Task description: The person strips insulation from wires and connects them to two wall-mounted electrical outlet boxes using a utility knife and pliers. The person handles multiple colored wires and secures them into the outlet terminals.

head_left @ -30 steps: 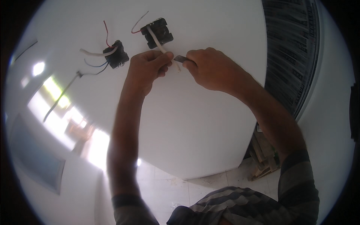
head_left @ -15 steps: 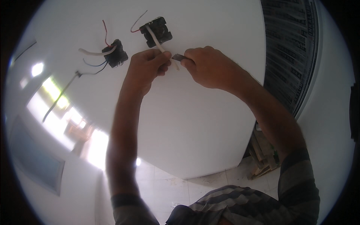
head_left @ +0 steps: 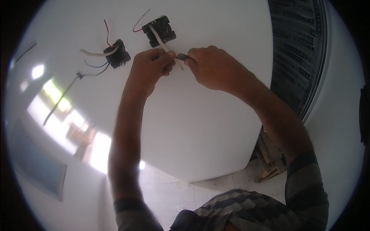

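The left hand (head_left: 153, 66) has its grip pinched, thumb against forefinger, on a white cable (head_left: 158, 37), whose free end pokes out past the fingertips toward the near edge of the white surface (head_left: 200, 134). The cable comes from a square black box (head_left: 167, 31), well away from the near edge. The right hand (head_left: 217, 69) has its fingers closed around a short dark tool (head_left: 181, 57), the tip just beside the cable; whether they touch, I cannot tell. A red-and-grey wire (head_left: 141, 24) sticks out of the box. Nearer the left side of the surface is a second black box (head_left: 120, 56) with a red wire (head_left: 106, 32), a white cable stub (head_left: 94, 53) and a blue wire (head_left: 93, 66). A black printed wrapping (head_left: 295, 57) stands beyond the right edge.
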A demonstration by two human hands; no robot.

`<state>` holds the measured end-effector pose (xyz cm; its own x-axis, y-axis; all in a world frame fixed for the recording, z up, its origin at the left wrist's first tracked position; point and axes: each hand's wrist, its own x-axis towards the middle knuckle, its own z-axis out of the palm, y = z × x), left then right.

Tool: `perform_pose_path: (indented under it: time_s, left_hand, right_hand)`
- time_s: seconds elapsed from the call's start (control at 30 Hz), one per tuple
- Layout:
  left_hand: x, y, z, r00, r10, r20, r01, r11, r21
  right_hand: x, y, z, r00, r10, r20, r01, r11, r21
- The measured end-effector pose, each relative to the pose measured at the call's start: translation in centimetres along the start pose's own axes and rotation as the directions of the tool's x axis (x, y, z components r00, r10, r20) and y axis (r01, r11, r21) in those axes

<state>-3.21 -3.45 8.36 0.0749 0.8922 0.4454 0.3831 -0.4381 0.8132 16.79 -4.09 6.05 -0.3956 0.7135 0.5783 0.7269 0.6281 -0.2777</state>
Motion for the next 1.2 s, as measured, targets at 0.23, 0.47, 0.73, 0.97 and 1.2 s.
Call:
perform_pose_path:
  time_s: [0.23,0.47,0.73,0.97,1.2]
  left_hand:
    - [0.1,-0.3,0.1,1.0,0.02,0.014,-0.019,0.999,-0.037]
    - [0.3,-0.5,-0.5,0.999,0.028,0.038,-0.027,0.999,-0.021]
    - [-0.1,0.0,0.2,1.0,0.028,0.003,-0.028,1.0,-0.002]
    - [-0.5,0.6,0.3,1.0,0.002,-0.02,-0.001,0.997,0.073]
    - [-1.3,1.9,0.7,1.0,-0.025,-0.009,0.025,0.999,0.025]
  right_hand:
    - [0.2,-0.2,0.0,0.999,0.015,0.052,-0.011,0.997,-0.071]
    - [-0.2,-0.5,-0.5,0.993,0.002,0.122,-0.003,1.0,0.008]
    - [-1.2,0.1,-0.1,0.99,0.013,0.141,-0.019,0.999,0.037]
    - [-1.5,0.1,0.5,0.984,-0.032,0.173,0.031,0.999,0.011]
    - [-5.6,2.2,4.2,0.955,-0.037,0.296,-0.015,0.985,0.17]
